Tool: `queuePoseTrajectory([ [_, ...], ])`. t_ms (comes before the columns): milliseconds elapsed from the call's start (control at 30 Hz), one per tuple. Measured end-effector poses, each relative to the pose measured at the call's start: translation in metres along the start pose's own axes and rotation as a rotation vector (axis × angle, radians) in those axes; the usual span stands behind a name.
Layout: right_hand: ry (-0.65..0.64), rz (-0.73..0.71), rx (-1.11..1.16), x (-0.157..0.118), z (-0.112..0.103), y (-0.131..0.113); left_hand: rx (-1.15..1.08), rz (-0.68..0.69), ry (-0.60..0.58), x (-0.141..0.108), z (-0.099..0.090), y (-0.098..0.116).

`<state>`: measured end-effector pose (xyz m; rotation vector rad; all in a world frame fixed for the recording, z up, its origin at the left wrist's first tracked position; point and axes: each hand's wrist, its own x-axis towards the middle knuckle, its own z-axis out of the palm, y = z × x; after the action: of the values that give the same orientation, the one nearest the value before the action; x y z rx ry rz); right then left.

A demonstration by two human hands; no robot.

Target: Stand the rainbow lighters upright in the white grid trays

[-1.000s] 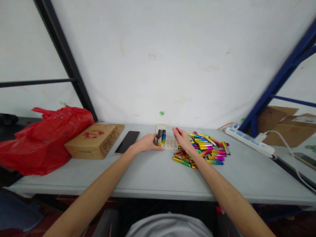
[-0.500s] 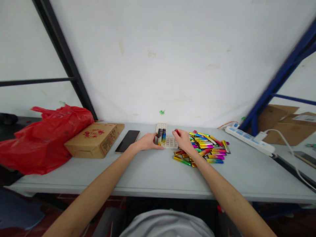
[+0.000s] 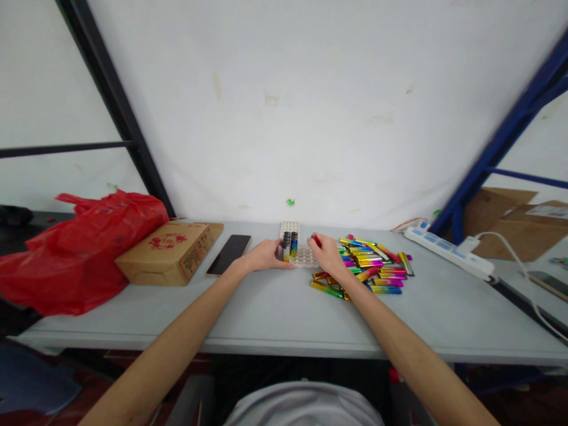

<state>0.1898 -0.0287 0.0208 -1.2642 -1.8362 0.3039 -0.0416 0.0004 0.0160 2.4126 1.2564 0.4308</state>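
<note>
A pale tray with rows of round holes (image 3: 305,256) lies on the table. Several lighters (image 3: 286,245), dark-topped with shiny bodies, stand upright at its left end. My left hand (image 3: 265,255) curves around that end, thumb along the tray's front edge and fingers beside the standing lighters. Over the tray's right part, my right hand (image 3: 326,252) is closed in a pinch on a lighter (image 3: 316,239); only its small red and dark end shows. A pile of shiny multicoloured lighters (image 3: 370,269) lies to the right, partly covered by my right wrist.
Another pale holed tray (image 3: 290,226) lies behind, near the wall. On the left are a dark phone (image 3: 229,254), a cardboard box (image 3: 171,251) and a red plastic bag (image 3: 89,254). A white power strip (image 3: 450,253) with a plugged-in cable lies on the right.
My right hand has moved slightly left over the tray with the lighter pinched in it. My left hand stays at the tray's left end.
</note>
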Motion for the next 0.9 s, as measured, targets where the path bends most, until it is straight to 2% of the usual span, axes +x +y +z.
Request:
queuePoseTrajectory([
  [267,-0.017,-0.043,-0.057,-0.0015,-0.0018,-0.0019,-0.024,0.008,0.009,0.0015,0.0022,-0.0026],
  [433,-0.054,-0.212,-0.070,-0.0022,0.0002,-0.0025,-0.032,-0.001,0.019,0.0010,0.0019,-0.0016],
  [533,-0.118,-0.292,-0.112,-0.0028,0.0000,-0.0021,-0.031,0.001,0.022,0.0012,0.0021,-0.0023],
  [667,-0.207,-0.265,-0.170,-0.0034,-0.0016,-0.0015,-0.004,0.008,0.019,0.0013,0.0023,-0.0025],
  [900,-0.193,-0.130,-0.105,-0.0023,-0.0009,-0.0034,0.029,-0.009,0.014,-0.0005,-0.0008,0.0030],
])
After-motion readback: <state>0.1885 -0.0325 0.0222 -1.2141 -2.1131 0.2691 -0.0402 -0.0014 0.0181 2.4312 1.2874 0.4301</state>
